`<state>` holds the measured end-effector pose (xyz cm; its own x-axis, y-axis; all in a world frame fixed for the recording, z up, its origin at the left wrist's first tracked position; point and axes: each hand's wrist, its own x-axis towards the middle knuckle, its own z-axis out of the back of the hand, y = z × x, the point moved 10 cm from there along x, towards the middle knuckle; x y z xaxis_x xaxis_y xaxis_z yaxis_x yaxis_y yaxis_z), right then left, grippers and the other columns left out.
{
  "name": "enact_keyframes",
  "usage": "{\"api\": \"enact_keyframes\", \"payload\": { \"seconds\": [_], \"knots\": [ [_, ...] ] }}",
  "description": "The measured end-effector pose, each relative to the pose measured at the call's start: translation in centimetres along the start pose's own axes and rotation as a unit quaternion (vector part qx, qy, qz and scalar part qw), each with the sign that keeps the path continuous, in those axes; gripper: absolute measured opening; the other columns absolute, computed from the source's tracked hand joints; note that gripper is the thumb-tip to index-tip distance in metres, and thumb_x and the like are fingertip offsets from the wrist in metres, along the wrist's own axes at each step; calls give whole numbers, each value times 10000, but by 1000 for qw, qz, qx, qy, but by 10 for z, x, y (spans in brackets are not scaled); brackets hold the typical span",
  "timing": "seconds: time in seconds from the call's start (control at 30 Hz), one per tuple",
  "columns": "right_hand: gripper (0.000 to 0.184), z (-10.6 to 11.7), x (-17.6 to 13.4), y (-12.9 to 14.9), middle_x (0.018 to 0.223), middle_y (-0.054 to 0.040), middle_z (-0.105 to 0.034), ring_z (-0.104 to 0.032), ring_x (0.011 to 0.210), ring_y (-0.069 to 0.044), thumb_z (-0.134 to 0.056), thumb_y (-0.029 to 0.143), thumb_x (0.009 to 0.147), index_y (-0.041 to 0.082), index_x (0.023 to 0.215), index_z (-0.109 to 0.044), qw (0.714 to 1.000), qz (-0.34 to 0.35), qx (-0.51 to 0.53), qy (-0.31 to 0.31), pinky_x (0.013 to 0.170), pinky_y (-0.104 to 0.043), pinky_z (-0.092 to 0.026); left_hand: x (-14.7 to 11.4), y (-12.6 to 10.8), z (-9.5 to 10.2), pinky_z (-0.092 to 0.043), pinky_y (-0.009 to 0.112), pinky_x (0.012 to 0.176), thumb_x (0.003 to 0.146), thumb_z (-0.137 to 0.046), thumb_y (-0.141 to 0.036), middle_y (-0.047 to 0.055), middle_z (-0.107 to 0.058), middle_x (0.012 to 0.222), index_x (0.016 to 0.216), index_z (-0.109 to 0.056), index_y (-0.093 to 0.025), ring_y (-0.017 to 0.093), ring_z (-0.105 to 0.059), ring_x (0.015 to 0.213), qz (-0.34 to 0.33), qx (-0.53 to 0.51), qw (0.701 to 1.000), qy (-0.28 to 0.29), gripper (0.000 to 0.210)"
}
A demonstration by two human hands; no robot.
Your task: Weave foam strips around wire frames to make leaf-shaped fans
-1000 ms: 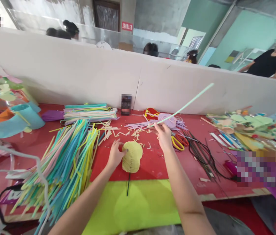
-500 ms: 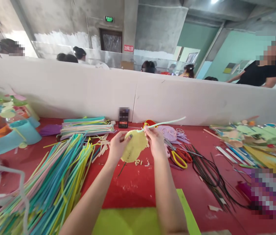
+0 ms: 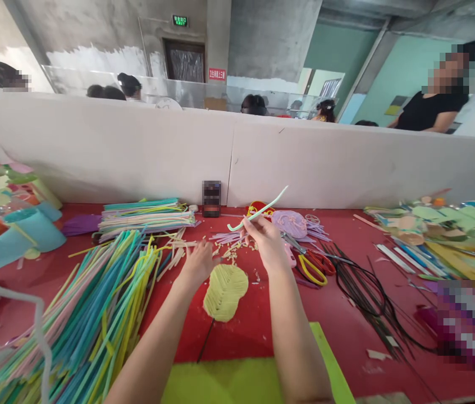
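Observation:
My right hand [image 3: 263, 238] pinches a pale green chenille stem [image 3: 269, 206], hooked at its lower end, above the far part of the table. To the left, my left hand [image 3: 199, 262] is open and somewhat smeared by motion, close to some cream stem pieces [image 3: 177, 252]. It appears to hold nothing. Between my forearms lies a yellow leaf shape [image 3: 225, 293] made of rows of fuzzy stems, its thin dark stalk [image 3: 206, 341] pointing toward me. Small cream clippings [image 3: 232, 252] lie scattered just beyond the leaf.
Bundled coloured chenille stems [image 3: 90, 303] cover the left side. Yellow-handled scissors [image 3: 312, 269], a lilac fuzzy piece [image 3: 289, 223] and dark wires [image 3: 361, 300] lie to the right. A phone-like device [image 3: 211, 199] leans against the white partition [image 3: 157, 146]. A lime sheet [image 3: 224, 381] lies nearest me.
The yellow leaf has gone from my hands down onto the red table, nearer me. My left hand has let go of it. The pale green stem stays in my right hand, now tilted more steeply.

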<state>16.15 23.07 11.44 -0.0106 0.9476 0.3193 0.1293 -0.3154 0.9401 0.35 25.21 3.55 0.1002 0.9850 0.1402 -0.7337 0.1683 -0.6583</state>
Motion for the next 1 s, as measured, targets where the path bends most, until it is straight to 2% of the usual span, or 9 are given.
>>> {"api": "enact_keyframes", "payload": {
  "seconds": [0.07, 0.13, 0.2, 0.27, 0.33, 0.43, 0.8, 0.9, 1.0],
  "knots": [
    [231, 3, 0, 2, 649, 6, -593, -479, 508, -96, -615, 421, 799, 198, 742, -612, 999, 8, -47, 0, 484, -237, -367, -15, -43, 32, -308, 482, 1044, 813, -530, -238, 133, -455, 1368, 1148, -547, -186, 287, -362, 1309, -134, 60, 985, -86, 339],
    [227, 4, 0, 2, 657, 9, -593, -481, 523, -98, -611, 420, 803, 199, 751, -613, 997, 12, -79, 8, 507, -238, -367, -33, -81, 48, -309, 412, 1068, 889, -422, -265, 87, -366, 1441, 1287, -435, -226, 216, -312, 1343, -249, 61, 963, -88, 400],
    [226, 1, -1, 2, 676, 7, -594, -500, 568, -109, -609, 424, 803, 200, 769, -618, 996, 14, -85, 26, 542, -240, -380, -48, -105, 56, -309, 416, 1065, 898, -426, -292, 76, -445, 1381, 1264, -455, -230, 220, -349, 1317, -321, 93, 938, -87, 372],
    [231, -5, -2, 1, 684, 5, -590, -512, 599, -118, -609, 430, 800, 201, 772, -619, 995, 7, -79, 55, 566, -243, -386, -54, -112, 56, -375, 398, 994, 906, -418, -290, 89, -565, 1229, 1164, -525, -202, 222, -480, 1188, -347, 122, 926, -84, 293],
    [232, -11, -3, 0, 689, 6, -587, -515, 618, -122, -616, 429, 793, 200, 758, -618, 994, -4, -77, 83, 582, -245, -385, -53, -110, 52, -431, 360, 880, 917, -395, -281, 80, -638, 1020, 1021, -579, -182, 202, -572, 984, -350, 139, 923, -73, 233],
    [214, -15, -5, 2, 700, 11, -581, -503, 632, -118, -632, 413, 784, 202, 753, -621, 991, -9, -78, 106, 602, -244, -378, -51, -105, 47, -438, 310, 774, 926, -376, -270, 43, -623, 817, 872, -590, -178, 162, -569, 791, -354, 145, 922, -50, 239],
    [235, -22, -5, -10, 651, 22, -543, -465, 582, -106, -633, 430, 780, 198, 761, -604, 990, -33, -30, 133, 565, -239, -362, -50, -100, 52, -404, 294, 836, 921, -391, -288, 42, -620, 950, 923, -597, -203, 160, -564, 900, -372, 172, 911, -48, 223],
    [226, -18, -1, -14, 678, 11, -576, -486, 595, -107, -630, 423, 784, 199, 770, -606, 994, -29, -30, 101, 563, -233, -366, -44, -93, 55, -396, 281, 766, 925, -373, -253, 31, -626, 811, 845, -579, -193, 158, -565, 799, -328, 188, 923, -78, 229],
    [241, -19, 3, -19, 727, -11, -614, -533, 637, -130, -628, 442, 777, 202, 771, -609, 998, -9, -35, 48, 574, -243, -396, -38, -84, 63, -389, 290, 733, 923, -364, -260, 37, -618, 703, 771, -564, -189, 168, -564, 718, -255, 214, 932, -142, 261]
  ]
}}
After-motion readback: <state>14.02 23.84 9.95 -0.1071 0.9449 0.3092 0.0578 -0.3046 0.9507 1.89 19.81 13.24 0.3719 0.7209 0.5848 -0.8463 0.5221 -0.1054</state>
